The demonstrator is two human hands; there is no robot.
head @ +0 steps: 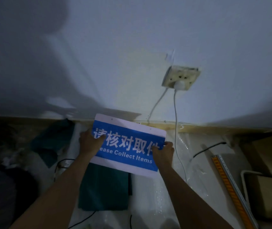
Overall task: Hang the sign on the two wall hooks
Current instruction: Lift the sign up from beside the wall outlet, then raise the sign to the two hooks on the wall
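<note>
Blue-and-white rectangular plastic sign [128,144], reading "请核对取件" and "…ease Collect Items", pinched at its side edges by left hand [90,142] and right hand [163,153], thumbs on the face.

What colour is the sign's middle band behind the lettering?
Bright blue, with white lettering and white strips above and below, on the sign. The head view, the only one, shows it.

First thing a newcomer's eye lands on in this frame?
The blue-and-white sign, low centre, gripped by the left hand and right hand at its side edges. Next, the grimy wall socket up right of it, two white cables hanging down.
</note>
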